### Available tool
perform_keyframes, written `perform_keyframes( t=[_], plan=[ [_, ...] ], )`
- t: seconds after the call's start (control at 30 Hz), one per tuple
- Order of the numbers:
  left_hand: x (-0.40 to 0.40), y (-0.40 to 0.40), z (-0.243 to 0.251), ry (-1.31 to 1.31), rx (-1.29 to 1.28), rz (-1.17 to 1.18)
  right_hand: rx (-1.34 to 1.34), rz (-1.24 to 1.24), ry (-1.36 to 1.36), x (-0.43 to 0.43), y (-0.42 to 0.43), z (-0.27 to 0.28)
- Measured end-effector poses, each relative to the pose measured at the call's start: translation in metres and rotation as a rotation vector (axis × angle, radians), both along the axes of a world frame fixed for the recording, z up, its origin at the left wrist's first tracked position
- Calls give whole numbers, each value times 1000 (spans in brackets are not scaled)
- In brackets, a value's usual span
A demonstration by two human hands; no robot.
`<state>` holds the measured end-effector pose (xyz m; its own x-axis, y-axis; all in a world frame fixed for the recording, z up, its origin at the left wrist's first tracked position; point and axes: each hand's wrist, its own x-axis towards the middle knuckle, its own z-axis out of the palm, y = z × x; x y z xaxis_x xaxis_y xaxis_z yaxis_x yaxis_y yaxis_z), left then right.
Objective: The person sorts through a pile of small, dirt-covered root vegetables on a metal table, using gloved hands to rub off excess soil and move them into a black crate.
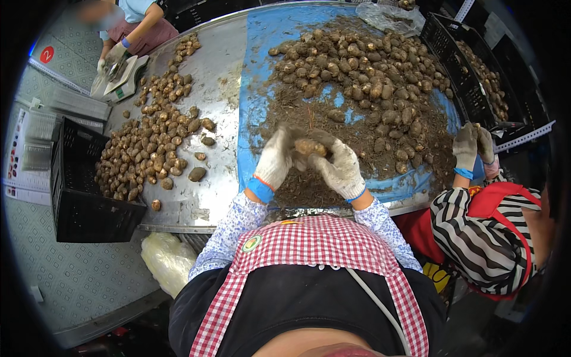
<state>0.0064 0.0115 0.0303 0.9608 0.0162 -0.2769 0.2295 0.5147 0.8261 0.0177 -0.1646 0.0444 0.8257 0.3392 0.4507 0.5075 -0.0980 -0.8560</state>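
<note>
A muddy taro corm (310,146) is held between my two gloved hands, above the dirt on the blue sheet (256,89). My right hand (340,166) curls around its right end, thumb in front. At its left end is my left hand (277,157), its fingers blurred and against the corm. Both white knit gloves are soiled dark at the fingers. Beyond my hands lies a large heap of unclean taro corms (357,67) with roots and loose soil. To the left, a pile of cleaner taro corms (147,147) rests on the bare metal table (218,89).
A black crate (96,218) stands at the table's left edge, another black crate (464,76) with corms at the right. One co-worker's gloved hands (466,145) are close on the right. Far left, another handles a bag by a scale (122,80). A plastic bag (171,259) hangs below the edge.
</note>
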Motion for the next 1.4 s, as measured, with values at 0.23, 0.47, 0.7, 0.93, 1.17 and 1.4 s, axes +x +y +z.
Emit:
perform_keyframes(
  t=[0.23,0.47,0.7,0.93,1.17,1.4],
  plan=[
    [-19,-6,-11,-236,707,-159,-403,-128,-70,25,10,-29],
    [5,77,0,-20,860,312,-867,-139,182,119,51,-75],
    [35,227,30,-112,1798,1082,-1063,-244,27,190,119,-75],
    [65,168,22,-190,1214,765,-627,-69,374,204,117,-94],
    [70,68,-68,-45,-786,-352,-134,117,346,107,76,-9],
    [53,4,-24,3,-510,-62,-340,-148,-511,81,37,-4]
  ],
)
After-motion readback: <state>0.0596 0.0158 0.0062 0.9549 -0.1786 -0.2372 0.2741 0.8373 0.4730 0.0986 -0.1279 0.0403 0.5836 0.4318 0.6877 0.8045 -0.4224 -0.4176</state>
